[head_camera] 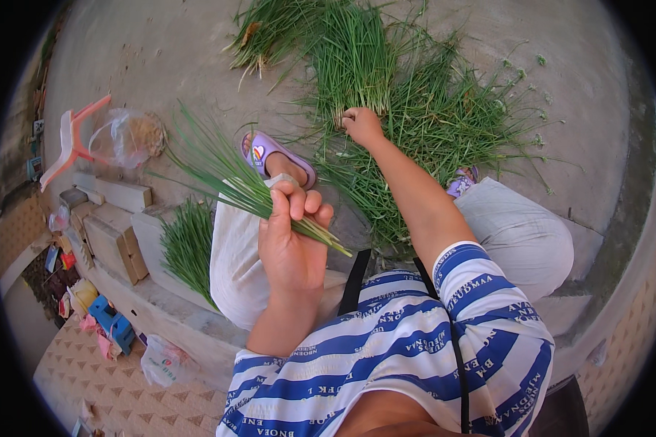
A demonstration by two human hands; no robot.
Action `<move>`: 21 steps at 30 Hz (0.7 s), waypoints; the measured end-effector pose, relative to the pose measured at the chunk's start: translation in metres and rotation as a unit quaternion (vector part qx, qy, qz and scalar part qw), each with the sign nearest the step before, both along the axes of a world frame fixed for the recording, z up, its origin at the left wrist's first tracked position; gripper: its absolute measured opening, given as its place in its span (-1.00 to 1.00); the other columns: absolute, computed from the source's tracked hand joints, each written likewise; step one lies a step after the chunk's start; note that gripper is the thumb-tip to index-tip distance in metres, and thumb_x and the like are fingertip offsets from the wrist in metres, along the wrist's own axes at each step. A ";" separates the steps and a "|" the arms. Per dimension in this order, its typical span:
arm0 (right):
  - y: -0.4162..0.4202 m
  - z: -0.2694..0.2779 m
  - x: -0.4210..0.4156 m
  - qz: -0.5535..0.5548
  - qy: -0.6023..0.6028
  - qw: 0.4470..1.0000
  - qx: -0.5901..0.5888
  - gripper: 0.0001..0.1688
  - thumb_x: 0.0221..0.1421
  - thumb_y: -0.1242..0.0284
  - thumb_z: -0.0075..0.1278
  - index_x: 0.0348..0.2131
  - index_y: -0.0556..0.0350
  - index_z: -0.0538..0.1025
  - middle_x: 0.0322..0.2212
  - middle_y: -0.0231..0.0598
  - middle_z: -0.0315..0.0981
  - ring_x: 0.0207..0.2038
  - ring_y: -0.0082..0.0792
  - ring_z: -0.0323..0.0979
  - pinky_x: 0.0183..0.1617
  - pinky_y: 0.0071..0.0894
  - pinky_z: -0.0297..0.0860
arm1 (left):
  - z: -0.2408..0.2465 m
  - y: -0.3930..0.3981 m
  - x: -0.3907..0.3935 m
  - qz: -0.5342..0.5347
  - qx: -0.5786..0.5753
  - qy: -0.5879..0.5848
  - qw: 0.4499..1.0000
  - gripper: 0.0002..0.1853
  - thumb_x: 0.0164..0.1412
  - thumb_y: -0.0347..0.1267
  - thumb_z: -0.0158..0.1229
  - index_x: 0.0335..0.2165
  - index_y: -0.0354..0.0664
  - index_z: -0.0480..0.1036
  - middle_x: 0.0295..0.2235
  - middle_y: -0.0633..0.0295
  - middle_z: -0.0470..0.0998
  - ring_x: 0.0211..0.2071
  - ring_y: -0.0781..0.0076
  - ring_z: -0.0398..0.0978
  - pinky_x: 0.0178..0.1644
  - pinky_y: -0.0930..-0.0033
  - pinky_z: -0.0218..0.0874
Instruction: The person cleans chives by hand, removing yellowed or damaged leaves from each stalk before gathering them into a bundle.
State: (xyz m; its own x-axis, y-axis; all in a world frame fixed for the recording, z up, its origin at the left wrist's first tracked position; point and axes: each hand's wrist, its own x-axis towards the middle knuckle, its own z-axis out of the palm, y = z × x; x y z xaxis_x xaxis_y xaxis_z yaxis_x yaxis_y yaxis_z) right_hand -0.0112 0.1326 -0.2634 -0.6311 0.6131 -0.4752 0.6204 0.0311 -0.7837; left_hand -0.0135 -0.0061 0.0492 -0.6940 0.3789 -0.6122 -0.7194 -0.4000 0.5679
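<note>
My left hand (295, 235) is closed around a small bunch of garlic chives (251, 196). Their pale cut ends stick out to the right below the fingers, and the green leaves fan to the upper left. Out in front, my right hand (363, 127) has its fingertips pinched at the pale stem ends of a thick, neatly aligned heap of garlic chives (355, 60). Exactly how many stalks it grips is hidden. Beside that heap on the right spreads a looser, tangled pile of chives (443, 120), some with white flower heads.
Another chive bundle (273, 33) lies at the far left of the heap. More chives (188, 246) rest beside my left knee, near concrete blocks (115, 235). A pink plastic stool-like frame (71, 136) and a clear plastic bag (123, 136) are on the left. Purple slippers (284, 155) are on my feet.
</note>
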 end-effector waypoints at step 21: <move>0.016 0.029 -0.003 -0.191 0.025 0.901 -0.388 -0.82 -0.13 0.41 0.05 -0.60 0.19 0.47 -0.60 -0.16 0.44 -0.50 -0.31 0.44 -0.46 -0.31 0.35 | 0.003 -0.010 -0.007 -0.047 0.051 -0.032 0.997 -0.81 0.28 -0.26 -0.15 -0.30 -0.12 0.31 -0.64 0.45 0.10 -0.68 0.70 -0.04 -0.69 0.66 -0.20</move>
